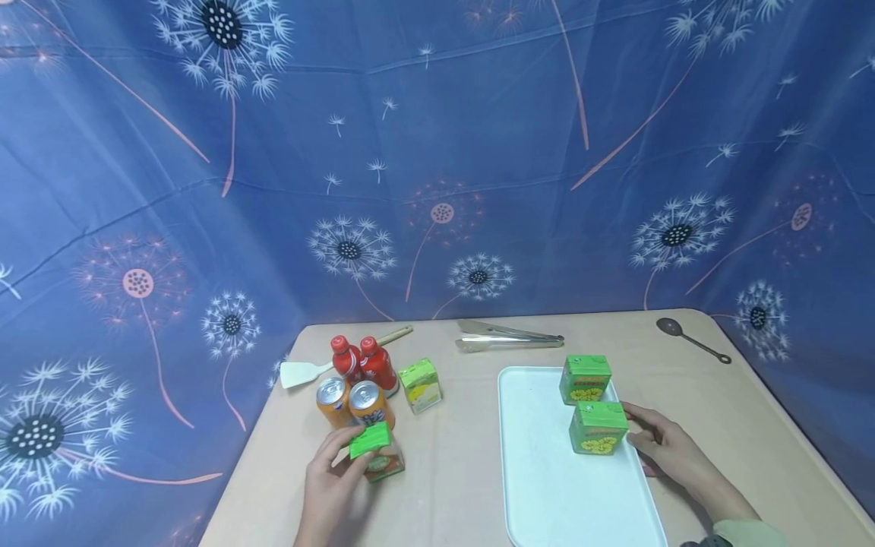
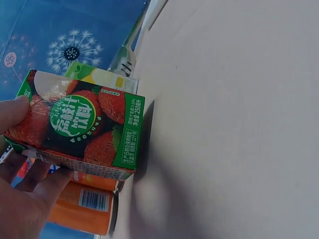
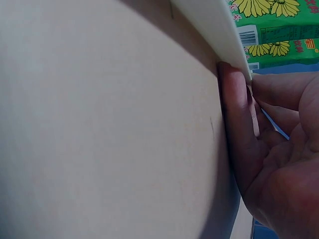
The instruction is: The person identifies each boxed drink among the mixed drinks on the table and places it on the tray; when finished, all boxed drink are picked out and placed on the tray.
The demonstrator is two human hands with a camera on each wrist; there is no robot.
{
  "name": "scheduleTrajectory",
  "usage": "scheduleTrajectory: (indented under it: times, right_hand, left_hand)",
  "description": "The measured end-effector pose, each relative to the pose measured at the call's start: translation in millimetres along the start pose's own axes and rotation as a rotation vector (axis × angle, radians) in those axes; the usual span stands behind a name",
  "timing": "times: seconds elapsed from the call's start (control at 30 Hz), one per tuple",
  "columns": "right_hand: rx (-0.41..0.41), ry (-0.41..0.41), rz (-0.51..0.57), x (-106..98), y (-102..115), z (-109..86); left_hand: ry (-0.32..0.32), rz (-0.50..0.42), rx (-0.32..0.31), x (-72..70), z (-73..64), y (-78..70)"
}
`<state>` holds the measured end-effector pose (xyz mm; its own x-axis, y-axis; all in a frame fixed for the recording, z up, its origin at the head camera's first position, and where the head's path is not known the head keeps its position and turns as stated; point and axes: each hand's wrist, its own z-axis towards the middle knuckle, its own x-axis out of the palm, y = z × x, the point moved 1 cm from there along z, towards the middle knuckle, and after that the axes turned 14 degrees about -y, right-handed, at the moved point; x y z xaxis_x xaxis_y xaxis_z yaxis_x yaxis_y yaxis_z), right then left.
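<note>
My left hand [image 1: 331, 475] pinches a lychee juice carton [image 2: 79, 124] with a green top, thumb on one side and fingers on the other. Beside that carton stand two orange soda cans [image 1: 333, 401], with two red-capped bottles [image 1: 378, 365] behind them. A yellow-green juice carton [image 1: 421, 386] is to their right. My right hand [image 1: 673, 448] grips the right edge of a white tray [image 1: 547, 471], the rim lying between thumb and fingers in the right wrist view. On the tray sit two green cartons with yellow flowers, a front one [image 1: 598, 428] and a back one [image 1: 585, 378].
A white-bladed spatula [image 1: 301, 373] lies behind the bottles. Metal tongs [image 1: 509, 336] rest near the table's back edge, and a dark spoon [image 1: 692, 339] lies at the back right. Blue dandelion-print cloth [image 1: 437, 152] hangs behind the beige table [image 1: 458, 486].
</note>
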<state>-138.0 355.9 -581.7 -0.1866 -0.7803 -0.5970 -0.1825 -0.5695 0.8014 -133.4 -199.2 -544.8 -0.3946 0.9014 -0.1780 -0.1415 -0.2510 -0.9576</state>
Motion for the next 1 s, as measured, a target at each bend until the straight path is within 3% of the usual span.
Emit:
scheduleTrajectory:
  times: [0.67,1.0]
  right_hand:
    - [0.005,0.006,0.023,0,0,0.8]
    - [0.016,0.007,0.043,1,2,-0.7]
  left_hand:
    - [0.078,-0.024,0.044,25.9,0.4,-8.7]
    - [0.115,-0.035,0.034,42.3,0.7,-14.8]
